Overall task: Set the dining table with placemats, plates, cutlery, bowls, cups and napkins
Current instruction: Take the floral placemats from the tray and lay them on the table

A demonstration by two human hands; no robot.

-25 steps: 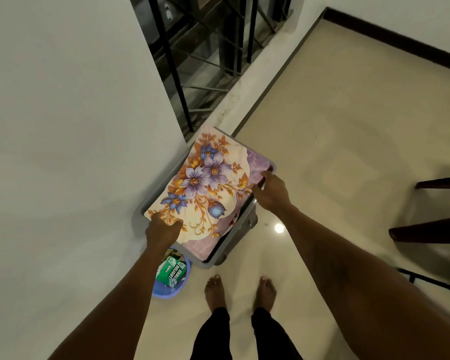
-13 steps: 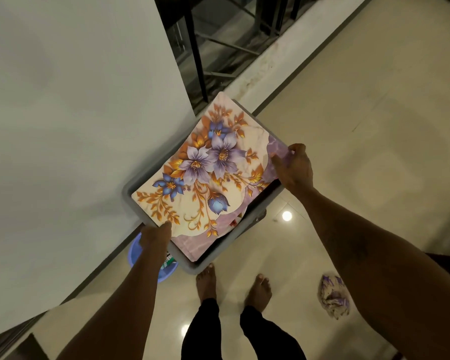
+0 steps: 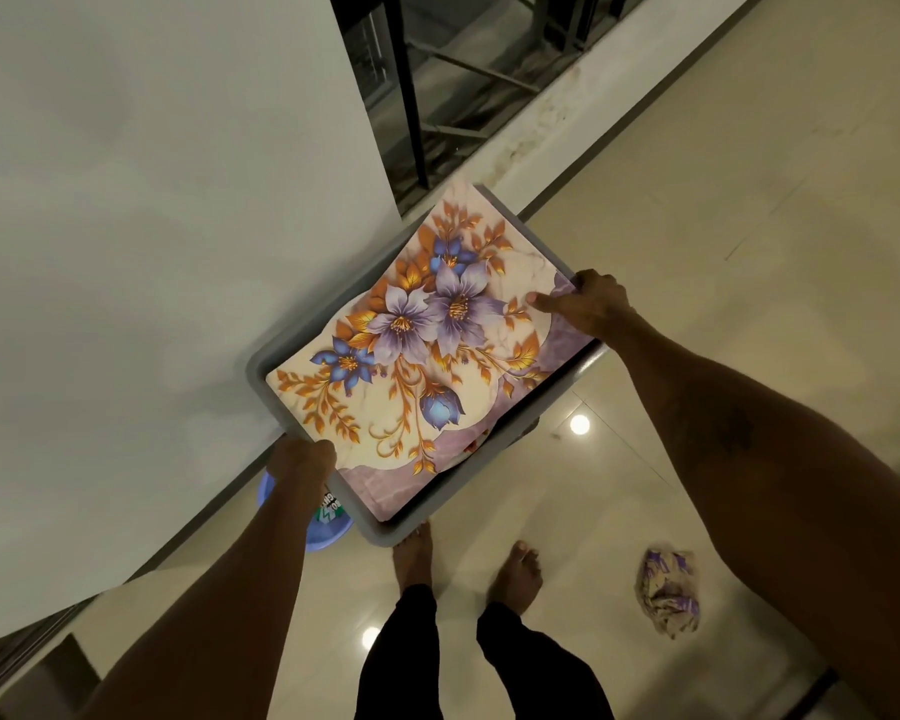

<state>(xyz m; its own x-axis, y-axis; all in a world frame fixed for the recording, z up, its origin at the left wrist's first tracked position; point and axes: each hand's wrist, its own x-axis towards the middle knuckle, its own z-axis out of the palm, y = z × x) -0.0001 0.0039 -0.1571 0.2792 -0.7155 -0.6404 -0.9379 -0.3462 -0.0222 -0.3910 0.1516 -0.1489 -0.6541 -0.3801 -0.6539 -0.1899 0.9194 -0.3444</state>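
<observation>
Placemat (image 3: 427,345), floral in purple and orange, lying flat on top of grey tub (image 3: 257,367), carried above the floor (image 3: 723,330) between both hands. Near rim gripped in curled left hand (image 3: 302,457); far-right rim clamped by right hand (image 3: 591,304), one digit laid on the mat. Below, green packet (image 3: 328,511) in blue bowl (image 3: 328,540): white lettering, mostly hidden, unreadable.

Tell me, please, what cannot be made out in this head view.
Contents of the grey tub: head view, covered by the floral placemat.
Green packet in the blue bowl: head view, mostly behind left forearm and tub; label unreadable.
Floor bundle: head view, blurred; unidentifiable.
</observation>
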